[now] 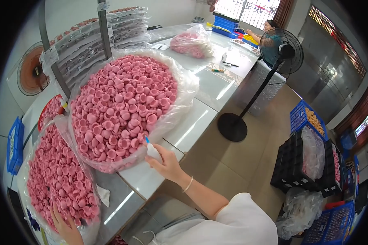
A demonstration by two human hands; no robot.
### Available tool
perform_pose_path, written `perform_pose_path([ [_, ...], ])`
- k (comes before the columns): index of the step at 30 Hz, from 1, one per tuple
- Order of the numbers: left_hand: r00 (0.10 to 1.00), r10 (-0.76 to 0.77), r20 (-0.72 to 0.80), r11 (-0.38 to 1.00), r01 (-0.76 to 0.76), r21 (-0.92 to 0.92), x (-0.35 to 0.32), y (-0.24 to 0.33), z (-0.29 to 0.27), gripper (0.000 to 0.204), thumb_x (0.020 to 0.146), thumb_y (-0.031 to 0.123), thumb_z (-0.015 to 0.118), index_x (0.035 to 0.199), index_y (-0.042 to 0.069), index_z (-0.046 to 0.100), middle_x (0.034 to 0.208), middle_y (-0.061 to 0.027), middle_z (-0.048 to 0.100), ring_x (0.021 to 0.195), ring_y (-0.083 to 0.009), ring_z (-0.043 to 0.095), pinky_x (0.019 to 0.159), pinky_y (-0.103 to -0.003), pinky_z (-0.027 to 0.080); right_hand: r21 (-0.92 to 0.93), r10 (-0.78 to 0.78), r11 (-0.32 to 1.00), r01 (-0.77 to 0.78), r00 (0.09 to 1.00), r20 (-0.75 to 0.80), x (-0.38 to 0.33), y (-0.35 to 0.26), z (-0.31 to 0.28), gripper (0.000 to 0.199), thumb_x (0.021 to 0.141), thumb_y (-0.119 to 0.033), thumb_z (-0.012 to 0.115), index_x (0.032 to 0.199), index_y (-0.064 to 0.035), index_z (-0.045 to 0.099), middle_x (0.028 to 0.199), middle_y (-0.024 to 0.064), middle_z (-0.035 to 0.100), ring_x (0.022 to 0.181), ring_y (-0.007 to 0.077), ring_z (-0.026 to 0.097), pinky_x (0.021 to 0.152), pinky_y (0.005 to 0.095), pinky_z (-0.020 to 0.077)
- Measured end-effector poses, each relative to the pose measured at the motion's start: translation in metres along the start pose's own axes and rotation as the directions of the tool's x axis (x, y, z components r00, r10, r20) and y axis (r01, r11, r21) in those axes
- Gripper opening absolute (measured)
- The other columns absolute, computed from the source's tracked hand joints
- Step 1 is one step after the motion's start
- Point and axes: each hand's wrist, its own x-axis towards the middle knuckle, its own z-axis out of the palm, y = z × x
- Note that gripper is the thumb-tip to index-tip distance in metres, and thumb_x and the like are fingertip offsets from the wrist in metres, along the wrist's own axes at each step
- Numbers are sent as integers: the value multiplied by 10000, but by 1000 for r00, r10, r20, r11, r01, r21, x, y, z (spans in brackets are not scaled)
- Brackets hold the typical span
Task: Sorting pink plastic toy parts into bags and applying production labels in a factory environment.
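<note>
My right hand [166,163] is wrapped round a white squeeze bottle [153,152] with a blue tip, its nozzle pointing up and away. The bottle is at the near right edge of a large clear plastic bag [184,83], which lies open and is heaped with small pink hollow cups [122,102]. At the lower left, my left hand [65,226] reaches over a second open bag of similar pink cups [59,175]. Its fingers look stretched out and apart against the cups, and I see no piece held in them.
A red-rimmed basin [40,122] stands beyond the left bag, near stacked filled trays [81,53]. A standing fan [232,126] is right of the table. Black crates [284,163] and blue baskets [331,224] line the right side. A person [255,36] sits at the table's far end.
</note>
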Motion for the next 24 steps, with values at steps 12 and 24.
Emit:
perform_pose_path([
  [12,945,-312,94,941,293,171,16,2,5,406,821,339,580,1090,36,595,1170,-191,525,1078,-358,479,927,-431,373,-45,100,994,-102,994,-47,2,-14,2,338,821,-168,624,1101,4,543,630,20,530,563,64,486,528,234,416],
  [24,934,-340,109,932,318,175,9,4,2,462,839,384,567,1038,-32,599,1093,-203,582,1017,-352,520,880,-421,397,-16,84,996,-85,996,-35,3,-15,1,353,817,-186,631,1101,7,548,655,31,552,595,62,497,552,238,422],
])
